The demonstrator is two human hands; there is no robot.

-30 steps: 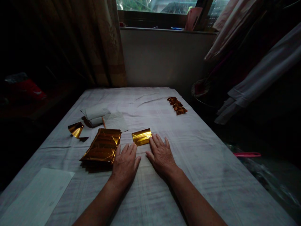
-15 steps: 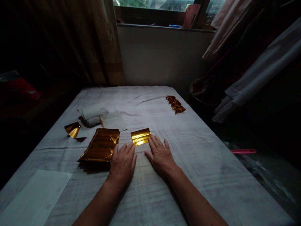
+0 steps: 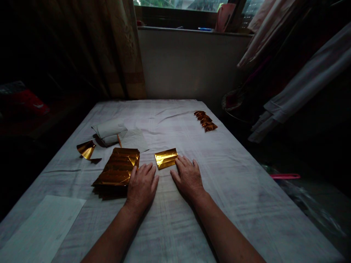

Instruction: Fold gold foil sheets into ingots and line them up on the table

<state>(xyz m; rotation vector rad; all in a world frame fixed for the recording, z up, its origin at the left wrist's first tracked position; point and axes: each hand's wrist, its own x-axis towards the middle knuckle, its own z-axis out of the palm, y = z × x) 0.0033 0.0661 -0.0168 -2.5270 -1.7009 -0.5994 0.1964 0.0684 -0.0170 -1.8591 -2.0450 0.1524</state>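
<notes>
A small folded piece of gold foil paper [image 3: 166, 158] lies flat and creased in the middle of the cloth-covered table [image 3: 175, 226]. My right hand [image 3: 189, 176] rests palm down at its right end, fingers stretched out and fingertips at the edge. My left hand [image 3: 143, 184] lies palm down just short of the foil's lower left corner, its fingers extended. Beside that hand is a stack of gold foil sheets [image 3: 116, 168], its right edge partly hidden behind the fingers. Neither hand grips anything.
Several folded gold foil shapes [image 3: 205, 121] sit in a row at the far right. Curled foil scraps [image 3: 87, 150], crumpled grey paper [image 3: 109, 130] and a white sheet [image 3: 45, 226] lie on the left. Hanging clothes [image 3: 290, 95] border the table's right side, and a curtain [image 3: 120, 47] its far left.
My left hand has drawn back slightly to the left, away from the small foil piece. My right hand stays at its right end. The whole view has shifted a little.
</notes>
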